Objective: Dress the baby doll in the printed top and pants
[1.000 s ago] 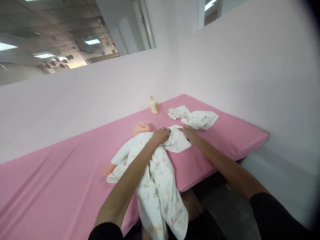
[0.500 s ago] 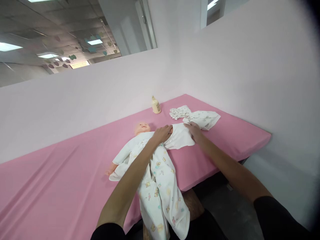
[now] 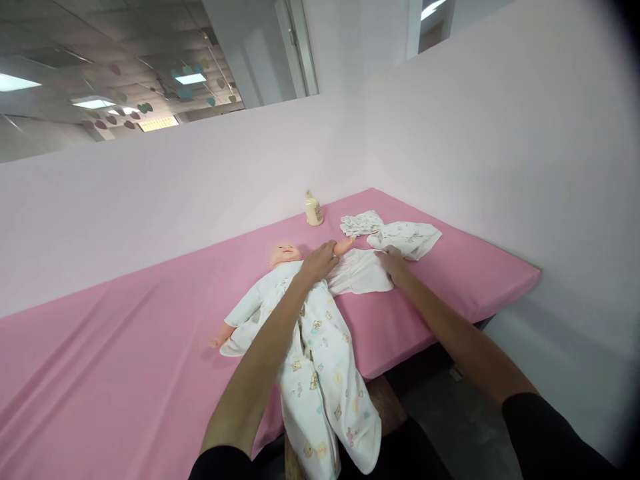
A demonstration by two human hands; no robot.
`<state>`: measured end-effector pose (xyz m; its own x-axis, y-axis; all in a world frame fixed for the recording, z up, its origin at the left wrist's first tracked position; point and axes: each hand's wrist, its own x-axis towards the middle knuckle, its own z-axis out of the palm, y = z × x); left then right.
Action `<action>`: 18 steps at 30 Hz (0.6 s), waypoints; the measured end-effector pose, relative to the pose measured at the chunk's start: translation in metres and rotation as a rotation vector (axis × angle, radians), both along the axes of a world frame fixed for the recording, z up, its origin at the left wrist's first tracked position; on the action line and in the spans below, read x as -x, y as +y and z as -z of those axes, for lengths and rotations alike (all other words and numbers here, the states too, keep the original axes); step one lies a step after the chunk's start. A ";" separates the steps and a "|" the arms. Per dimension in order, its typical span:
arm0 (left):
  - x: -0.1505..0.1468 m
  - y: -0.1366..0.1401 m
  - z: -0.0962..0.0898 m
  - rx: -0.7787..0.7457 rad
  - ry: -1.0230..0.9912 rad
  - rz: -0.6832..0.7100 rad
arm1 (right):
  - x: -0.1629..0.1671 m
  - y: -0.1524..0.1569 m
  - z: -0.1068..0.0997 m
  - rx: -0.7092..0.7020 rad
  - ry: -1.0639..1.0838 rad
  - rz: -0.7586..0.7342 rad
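A baby doll [image 3: 286, 253] lies on its back on the pink mat, with one sleeve of a white shirt [image 3: 360, 272] on its arm at the left. Patterned baby trousers [image 3: 320, 360] drape over its body and hang past the mat's front edge. My left hand [image 3: 320, 262] is closed around the doll's other arm [image 3: 344, 247], whose bare forearm and hand show beyond my fingers. The shirt's loose side is spread flat below that arm. My right hand [image 3: 393, 263] pinches its far edge between thumb and fingers.
A cream pump bottle [image 3: 314, 209] stands at the back of the pink mat [image 3: 125, 347]. Rumpled patterned baby clothes [image 3: 406, 237] lie just beyond my right hand. White walls [image 3: 475, 147] bound the mat behind and on the right.
The doll's forearm, mostly covered before, now shows bare above the shirt. My left hand has shifted slightly up along the arm, and the shirt's loose side lies lower and flatter.
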<state>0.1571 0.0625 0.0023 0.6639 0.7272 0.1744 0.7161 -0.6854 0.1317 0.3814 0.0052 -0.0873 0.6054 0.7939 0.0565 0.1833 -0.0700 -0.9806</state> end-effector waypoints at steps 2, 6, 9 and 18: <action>-0.003 -0.001 0.002 -0.007 0.024 0.006 | 0.004 -0.002 0.000 -0.008 -0.110 -0.006; -0.007 -0.004 0.004 -0.008 0.063 -0.009 | 0.010 -0.006 0.000 -0.018 -0.280 -0.030; -0.009 -0.006 0.005 0.010 0.110 -0.020 | 0.018 -0.012 -0.002 -0.021 -0.442 -0.001; -0.011 -0.009 0.002 0.055 0.194 0.024 | 0.078 -0.049 -0.028 -0.129 -0.686 -0.150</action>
<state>0.1682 0.0539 0.0003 0.6983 0.7158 0.0023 0.7154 -0.6980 0.0305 0.3033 -0.0438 -0.0597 0.2843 0.8273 0.4846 0.7608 0.1129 -0.6391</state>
